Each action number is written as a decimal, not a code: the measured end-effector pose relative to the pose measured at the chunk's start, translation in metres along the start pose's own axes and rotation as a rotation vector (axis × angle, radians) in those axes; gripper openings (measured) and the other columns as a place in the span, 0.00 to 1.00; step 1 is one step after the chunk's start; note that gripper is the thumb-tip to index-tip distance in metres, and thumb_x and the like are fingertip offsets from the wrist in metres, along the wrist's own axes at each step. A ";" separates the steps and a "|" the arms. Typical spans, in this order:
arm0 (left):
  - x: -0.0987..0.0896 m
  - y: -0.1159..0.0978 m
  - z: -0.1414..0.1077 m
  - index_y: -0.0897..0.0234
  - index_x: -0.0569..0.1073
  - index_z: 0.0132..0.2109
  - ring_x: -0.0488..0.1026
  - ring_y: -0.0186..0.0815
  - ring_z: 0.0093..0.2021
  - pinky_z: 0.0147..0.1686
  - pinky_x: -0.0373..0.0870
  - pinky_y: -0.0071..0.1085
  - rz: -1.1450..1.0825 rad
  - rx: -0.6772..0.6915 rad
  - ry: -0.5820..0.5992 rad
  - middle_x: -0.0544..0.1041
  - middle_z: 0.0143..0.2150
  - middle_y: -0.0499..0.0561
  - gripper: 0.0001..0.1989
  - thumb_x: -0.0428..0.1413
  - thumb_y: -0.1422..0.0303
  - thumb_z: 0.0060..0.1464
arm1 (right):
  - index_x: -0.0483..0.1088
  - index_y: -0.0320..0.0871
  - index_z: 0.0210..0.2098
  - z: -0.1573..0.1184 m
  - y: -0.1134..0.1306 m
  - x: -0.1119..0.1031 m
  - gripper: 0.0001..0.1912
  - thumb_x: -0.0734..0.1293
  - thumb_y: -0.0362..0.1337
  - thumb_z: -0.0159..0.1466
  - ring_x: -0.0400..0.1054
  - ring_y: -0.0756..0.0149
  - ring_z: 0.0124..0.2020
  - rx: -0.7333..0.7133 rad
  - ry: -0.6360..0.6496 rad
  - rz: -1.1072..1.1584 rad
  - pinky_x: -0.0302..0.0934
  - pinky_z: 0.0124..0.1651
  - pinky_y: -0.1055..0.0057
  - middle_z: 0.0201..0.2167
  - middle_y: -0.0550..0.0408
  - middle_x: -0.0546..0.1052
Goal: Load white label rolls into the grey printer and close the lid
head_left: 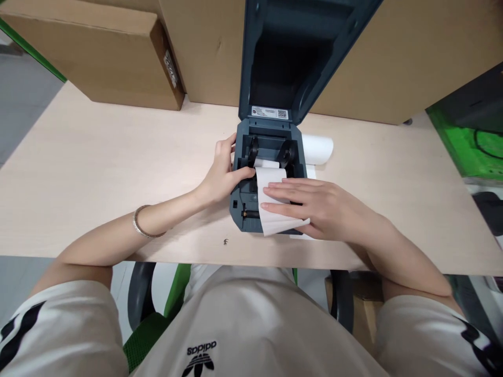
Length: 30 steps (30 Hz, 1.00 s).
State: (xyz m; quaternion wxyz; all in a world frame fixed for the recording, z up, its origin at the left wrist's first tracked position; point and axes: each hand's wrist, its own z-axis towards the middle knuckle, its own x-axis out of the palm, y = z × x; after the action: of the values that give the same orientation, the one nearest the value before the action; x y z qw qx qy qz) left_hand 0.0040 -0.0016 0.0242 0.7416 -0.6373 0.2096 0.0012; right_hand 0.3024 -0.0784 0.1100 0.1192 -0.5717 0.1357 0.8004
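A dark blue-grey label printer stands on the table with its lid raised. Inside it, two black roll holders sit apart, and a white paper strip runs out over the printer's front. My left hand grips the printer's left side, its thumb reaching over the wall to the paper's left edge. My right hand has its fingers laid over the strip and its thumb beneath, partly hidden by the paper. Behind the printer's right side lies a white paper roll.
A brown cardboard box stands at the back left, against a large cardboard panel. The wooden table ends just in front of my body. A small dark scrap lies near that edge. Dark equipment is at far right.
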 end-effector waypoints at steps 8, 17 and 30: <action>0.000 0.001 0.002 0.49 0.59 0.84 0.66 0.63 0.83 0.82 0.72 0.63 0.015 0.005 0.009 0.67 0.76 0.60 0.55 0.71 0.53 0.54 | 0.72 0.34 0.83 -0.005 0.009 0.000 0.34 0.72 0.42 0.83 0.65 0.43 0.89 0.088 0.122 0.125 0.62 0.92 0.40 0.87 0.29 0.67; -0.002 -0.001 0.000 0.45 0.64 0.82 0.67 0.63 0.82 0.74 0.80 0.59 -0.042 -0.013 -0.023 0.70 0.75 0.57 0.52 0.71 0.58 0.52 | 0.80 0.33 0.74 -0.008 0.060 -0.015 0.24 0.66 0.31 0.84 0.83 0.45 0.75 0.135 0.158 -0.188 0.78 0.82 0.47 0.74 0.27 0.82; -0.002 -0.007 0.000 0.49 0.65 0.81 0.68 0.63 0.83 0.77 0.80 0.60 -0.054 -0.031 -0.027 0.67 0.80 0.61 0.48 0.73 0.51 0.59 | 0.80 0.42 0.76 -0.019 0.062 -0.035 0.31 0.65 0.56 0.88 0.72 0.47 0.86 0.143 0.118 0.103 0.62 0.93 0.41 0.82 0.39 0.77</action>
State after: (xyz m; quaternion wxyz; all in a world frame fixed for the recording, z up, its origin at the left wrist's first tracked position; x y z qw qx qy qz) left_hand 0.0037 -0.0025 0.0310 0.7341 -0.6540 0.1823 -0.0070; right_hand 0.3088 -0.1445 0.1425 0.1102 -0.6002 0.2284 0.7586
